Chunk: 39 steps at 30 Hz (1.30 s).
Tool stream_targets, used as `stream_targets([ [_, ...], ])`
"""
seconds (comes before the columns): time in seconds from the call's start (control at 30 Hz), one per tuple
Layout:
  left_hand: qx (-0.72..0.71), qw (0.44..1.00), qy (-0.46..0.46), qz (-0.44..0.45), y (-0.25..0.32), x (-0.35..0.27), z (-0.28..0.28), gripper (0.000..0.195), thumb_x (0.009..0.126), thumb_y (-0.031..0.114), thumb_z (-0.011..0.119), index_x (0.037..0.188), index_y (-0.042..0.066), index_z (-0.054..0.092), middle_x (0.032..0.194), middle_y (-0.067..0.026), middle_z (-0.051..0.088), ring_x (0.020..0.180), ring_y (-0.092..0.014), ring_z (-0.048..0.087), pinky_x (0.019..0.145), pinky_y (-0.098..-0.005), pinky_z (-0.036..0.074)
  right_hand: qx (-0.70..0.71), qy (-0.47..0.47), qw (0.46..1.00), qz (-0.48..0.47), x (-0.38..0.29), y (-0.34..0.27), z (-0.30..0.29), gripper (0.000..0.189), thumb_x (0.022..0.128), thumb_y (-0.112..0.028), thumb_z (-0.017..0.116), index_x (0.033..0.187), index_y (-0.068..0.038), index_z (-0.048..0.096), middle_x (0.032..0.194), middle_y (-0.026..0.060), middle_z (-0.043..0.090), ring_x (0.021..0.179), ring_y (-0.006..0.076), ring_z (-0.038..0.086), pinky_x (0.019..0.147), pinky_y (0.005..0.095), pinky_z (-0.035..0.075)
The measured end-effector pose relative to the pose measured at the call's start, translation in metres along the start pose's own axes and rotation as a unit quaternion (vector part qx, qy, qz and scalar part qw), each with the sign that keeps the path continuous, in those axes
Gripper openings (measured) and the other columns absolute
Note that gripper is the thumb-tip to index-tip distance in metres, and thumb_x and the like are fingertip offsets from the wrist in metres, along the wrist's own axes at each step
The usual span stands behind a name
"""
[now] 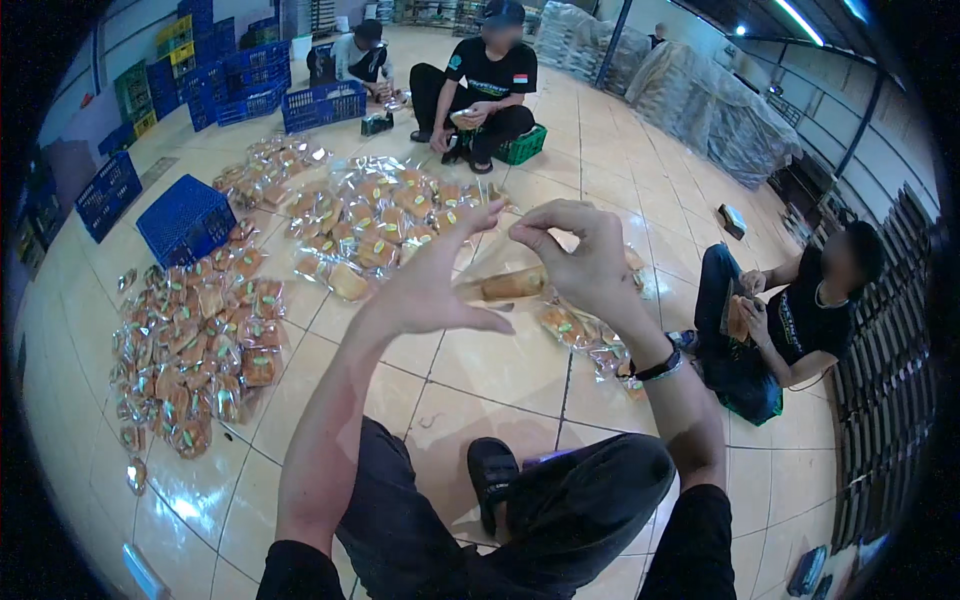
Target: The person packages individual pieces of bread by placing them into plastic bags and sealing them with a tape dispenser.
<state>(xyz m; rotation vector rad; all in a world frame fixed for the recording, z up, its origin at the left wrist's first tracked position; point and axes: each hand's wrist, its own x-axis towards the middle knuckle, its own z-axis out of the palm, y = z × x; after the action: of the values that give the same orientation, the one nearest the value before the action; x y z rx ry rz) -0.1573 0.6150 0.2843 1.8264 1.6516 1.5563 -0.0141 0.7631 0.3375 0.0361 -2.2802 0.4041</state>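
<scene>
My right hand (574,251) pinches the upper edge of a clear plastic bag (491,259) between thumb and fingers. A browned bread roll (510,285) lies low in the bag, which hangs between my two hands. My left hand (431,277) is beside the bag's other side with fingers and thumb spread wide; whether it touches the film is not plain. Beyond my hands, many bagged breads (382,217) with green labels are heaped on the tiled floor. Under my right wrist lie more bagged breads (570,326).
A large heap of bagged breads (187,345) covers the floor at left, beside an overturned blue crate (187,217). Three people sit nearby: two (491,90) (360,60) ahead, one (795,322) at right. Blue crates (322,109) stand behind. My sandalled foot (491,476) is below.
</scene>
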Motion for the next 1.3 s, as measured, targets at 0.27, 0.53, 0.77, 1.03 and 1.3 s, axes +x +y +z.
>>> stream_targets([
  [0.27,-0.17,0.974,0.114,-0.099,0.008,0.006,0.003,0.056,0.076,0.017,0.084,0.121,0.002,0.054,0.106,-0.0089,0.067,0.099,-0.017,0.065,0.089,-0.031,0.052,0.613,0.215,0.712,0.268,-0.003,0.0,0.012,0.024,0.093,-0.018,0.068,0.104,0.004,0.068,0.093,0.0046,0.07,0.084,0.0106,0.063,0.076,0.0257,0.05],
  [0.53,-0.258,0.941,0.216,-0.041,0.01,0.005,0.015,0.053,0.089,0.007,0.07,0.12,0.007,0.028,0.109,-0.0082,0.058,0.101,-0.014,0.061,0.09,-0.0274,0.051,0.328,0.162,0.9,0.237,-0.021,-0.006,0.032,0.019,0.093,-0.013,0.067,0.105,0.001,0.069,0.088,0.0024,0.068,0.079,0.0057,0.06,0.072,0.0213,0.049],
  [0.77,-0.137,0.962,0.229,-0.059,0.021,0.001,0.009,0.033,0.087,0.0,0.069,0.114,0.001,0.05,0.111,-0.0079,0.064,0.105,-0.016,0.061,0.093,-0.0296,0.049,0.291,0.156,0.93,0.16,-0.024,0.001,0.033,0.017,0.091,-0.01,0.067,0.103,0.002,0.069,0.091,0.007,0.067,0.078,0.0104,0.064,0.072,0.0244,0.051],
  [1.03,-0.13,0.965,0.229,0.015,0.021,0.003,0.01,0.023,0.084,-0.002,0.071,0.106,-0.005,0.066,0.117,-0.0171,0.064,0.109,-0.018,0.062,0.098,-0.031,0.05,0.252,0.115,0.958,0.073,-0.023,0.011,0.024,0.018,0.089,-0.012,0.07,0.101,0.001,0.069,0.086,0.0104,0.065,0.075,0.0172,0.065,0.069,0.0283,0.051],
  [1.3,-0.074,0.991,0.11,-0.025,0.016,-0.004,-0.003,0.015,0.08,-0.002,0.074,0.094,-0.005,0.07,0.113,-0.0195,0.066,0.104,-0.02,0.066,0.091,-0.0317,0.053,0.234,0.017,0.964,0.125,-0.025,0.019,0.021,0.031,0.072,-0.014,0.084,0.098,-0.005,0.071,0.076,0.0041,0.065,0.069,0.0156,0.06,0.069,0.0256,0.048],
])
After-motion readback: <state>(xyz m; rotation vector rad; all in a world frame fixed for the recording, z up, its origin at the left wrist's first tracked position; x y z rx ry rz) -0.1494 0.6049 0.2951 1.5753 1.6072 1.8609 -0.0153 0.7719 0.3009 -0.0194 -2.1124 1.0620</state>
